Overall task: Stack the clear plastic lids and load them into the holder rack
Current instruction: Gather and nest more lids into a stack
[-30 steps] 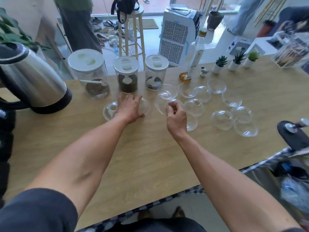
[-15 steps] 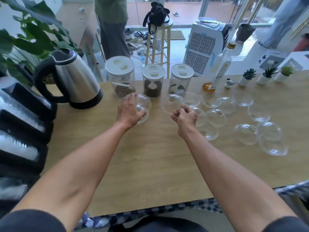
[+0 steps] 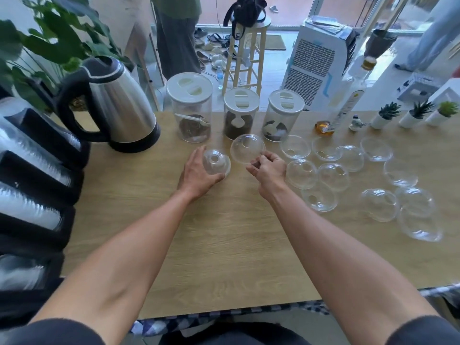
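Held lid now raised, jars behind, kettle left

Glossy clear plastic lids on matt pale wood-grain table; shiny brushed-metal kettle.

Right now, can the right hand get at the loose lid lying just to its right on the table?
Probably not yet. The loose lid lies right beside the right hand with nothing between them, but the fingers already pinch a raised lid, so that must go first.
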